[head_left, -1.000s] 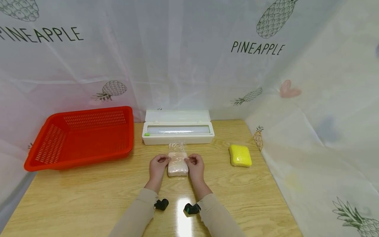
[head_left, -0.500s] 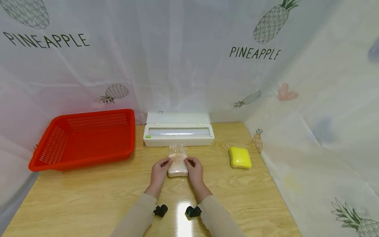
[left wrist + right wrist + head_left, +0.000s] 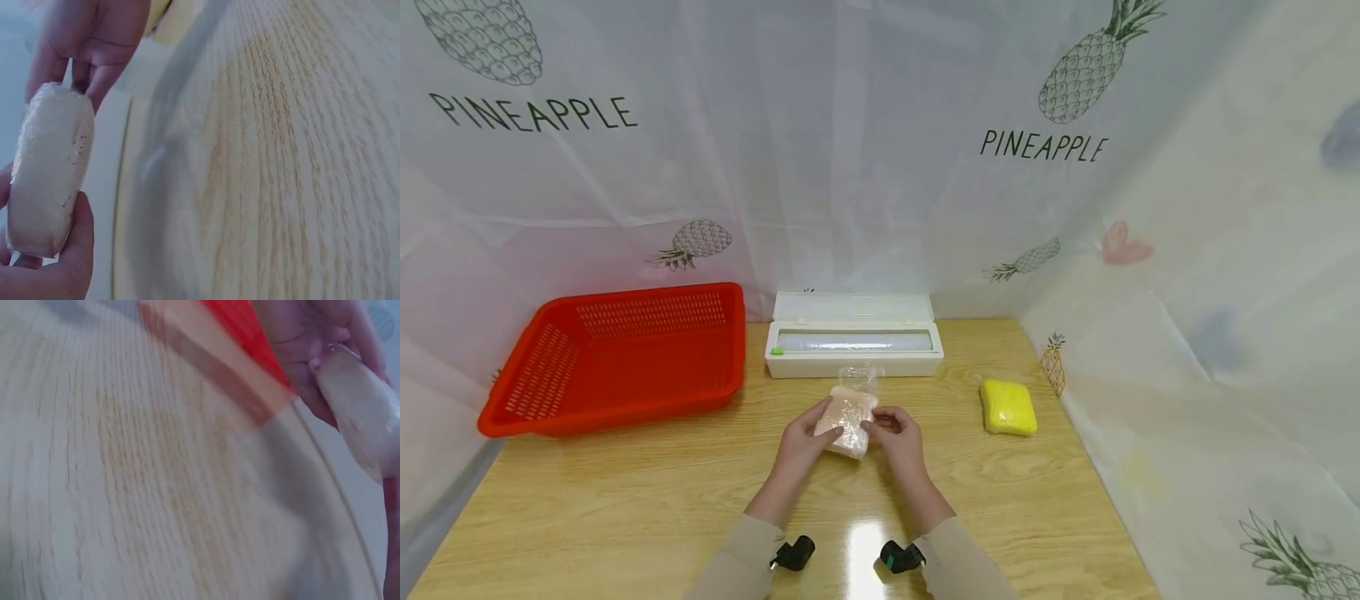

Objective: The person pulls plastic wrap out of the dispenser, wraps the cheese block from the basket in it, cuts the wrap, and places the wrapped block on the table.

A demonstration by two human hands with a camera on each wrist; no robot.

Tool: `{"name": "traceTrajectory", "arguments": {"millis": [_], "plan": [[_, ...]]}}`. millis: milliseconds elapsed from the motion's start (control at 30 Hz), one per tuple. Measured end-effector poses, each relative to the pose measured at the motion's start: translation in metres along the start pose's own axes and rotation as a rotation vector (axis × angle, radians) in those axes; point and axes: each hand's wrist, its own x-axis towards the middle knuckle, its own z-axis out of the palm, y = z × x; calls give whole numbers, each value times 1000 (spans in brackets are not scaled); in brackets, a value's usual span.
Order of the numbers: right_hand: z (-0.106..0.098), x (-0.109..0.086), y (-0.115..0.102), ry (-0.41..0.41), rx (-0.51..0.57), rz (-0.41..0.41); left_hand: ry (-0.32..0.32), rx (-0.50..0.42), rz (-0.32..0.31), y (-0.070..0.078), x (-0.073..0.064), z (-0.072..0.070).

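In the head view, a pale pink block [image 3: 844, 414], wrapped in clear film, is held between both hands above the table. My left hand [image 3: 801, 439] grips its left side, thumb across the top face. On the other side, the right hand [image 3: 901, 440] pinches the block's right edge with the thumb on top. A loose tail of clear film [image 3: 862, 377] sticks out from its far end. Seen from the left wrist, the block [image 3: 50, 169] shows a rounded side with small reddish specks. The right wrist view catches the block [image 3: 362, 409] partly cut off at the frame edge.
A white cling film dispenser [image 3: 855, 367] with its lid raised stands behind the hands. To the left is a red perforated basket [image 3: 655, 367]. A yellow film-covered block [image 3: 1008, 407] lies on the wooden table [image 3: 625, 517] to the right. Printed sheeting [image 3: 880, 167] hangs behind.
The pink block was lying flat and straight between the hands; now it is lifted and turned, its near end toward the right. The left thumb has moved further over its top.
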Motion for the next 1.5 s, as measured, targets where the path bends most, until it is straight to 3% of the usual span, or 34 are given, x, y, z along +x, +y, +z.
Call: {"name": "traceTrajectory", "arguments": {"millis": [133, 233, 333, 467, 667, 800, 967, 1067, 1167, 1300, 1400, 1500], "plan": [[-5, -4, -15, -69, -115, -35, -8, 62, 20, 10, -5, -11], [-11, -3, -19, -136, -243, -157, -42, 128, 37, 17, -9, -21], [-17, 1, -20, -222, -319, -282, -108, 202, 47, 21, -15, -29], [-22, 9, -21, -354, -383, -366, -214, 296, 87, 21, -22, -36], [-21, 19, -24, -559, -585, -413, -382, 406, 240, 24, -26, -42], [-18, 25, -24, -686, -675, -417, -496, 430, 290, 27, -25, -43], [-15, 28, -27, -756, -703, -280, -549, 441, 299, 30, -21, -43], [-15, 28, -31, -739, -701, -178, -499, 445, 311, 30, -18, -42], [-17, 29, -31, -715, -644, -112, -409, 412, 309, 27, -15, -40], [-22, 33, -26, -666, -518, -57, -264, 270, 233, 27, -14, -35], [-26, 35, -20, -559, -444, -17, -132, 124, 169, 31, -14, -32], [-29, 35, -14, -388, -341, 41, -25, 26, 122, 30, -15, -29]]}}
